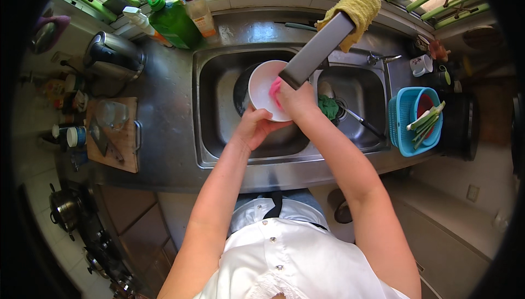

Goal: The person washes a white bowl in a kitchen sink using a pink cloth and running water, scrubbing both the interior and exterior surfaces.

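Observation:
Over the left basin of a stainless steel double sink (pixel 221 155), my left hand (pixel 256 126) grips a white bowl (pixel 261 83) by its lower rim. The bowl is tilted, with its inside facing up toward me. My right hand (pixel 298 100) presses a pink cloth or scrubber (pixel 275 89) against the bowl's inner wall. Part of that hand is hidden behind the square metal faucet spout (pixel 318 50). Beneath the bowl, a dark round pan or dish (pixel 241 89) shows at its left side. A green cloth (pixel 328 107) and a black-handled utensil (pixel 363 123) lie in the right basin.
A yellow towel (pixel 363 9) drapes the faucet. Behind the sink at left stand a green pump bottle (pixel 174 24) and other bottles. An electric kettle (pixel 115 55) and a cutting board (pixel 129 147) with a knife (pixel 106 141) are left. A blue basket (pixel 396 122) holding scallions (pixel 426 122) stands right.

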The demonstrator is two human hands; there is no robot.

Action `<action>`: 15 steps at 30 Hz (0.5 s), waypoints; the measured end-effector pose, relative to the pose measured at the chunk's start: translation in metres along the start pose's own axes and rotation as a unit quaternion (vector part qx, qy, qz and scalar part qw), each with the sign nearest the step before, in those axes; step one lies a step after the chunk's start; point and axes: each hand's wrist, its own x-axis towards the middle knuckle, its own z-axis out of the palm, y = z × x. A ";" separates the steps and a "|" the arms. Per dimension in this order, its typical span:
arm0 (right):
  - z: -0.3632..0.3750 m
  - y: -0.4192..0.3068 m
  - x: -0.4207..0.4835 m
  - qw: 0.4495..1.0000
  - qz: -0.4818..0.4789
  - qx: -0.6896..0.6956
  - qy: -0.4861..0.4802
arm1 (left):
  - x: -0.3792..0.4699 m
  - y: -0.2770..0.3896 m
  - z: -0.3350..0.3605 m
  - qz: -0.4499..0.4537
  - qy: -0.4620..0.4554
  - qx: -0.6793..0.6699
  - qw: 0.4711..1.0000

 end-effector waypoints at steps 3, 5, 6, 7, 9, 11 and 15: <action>0.004 0.003 0.006 0.956 0.029 0.258 0.137 | -0.001 -0.004 0.001 -0.021 0.001 -0.033 0.999; 0.003 -0.003 0.007 0.921 0.001 0.350 0.171 | 0.000 -0.009 -0.002 -0.040 -0.015 -0.046 0.998; -0.006 -0.021 0.001 0.896 -0.036 0.414 0.158 | -0.001 -0.009 -0.005 -0.039 -0.012 -0.039 0.998; -0.013 -0.032 -0.005 0.866 -0.073 0.473 0.148 | -0.001 -0.008 -0.004 -0.039 -0.013 -0.031 0.999; -0.012 -0.034 -0.011 0.868 -0.068 0.491 0.027 | 0.000 -0.004 -0.004 -0.035 -0.022 -0.018 0.999; -0.013 -0.034 -0.012 0.850 -0.073 0.515 -0.084 | 0.001 0.004 -0.007 -0.030 -0.038 -0.007 0.999; -0.026 -0.020 -0.010 0.890 -0.082 0.383 -0.233 | 0.000 0.021 -0.006 0.018 -0.031 0.082 0.996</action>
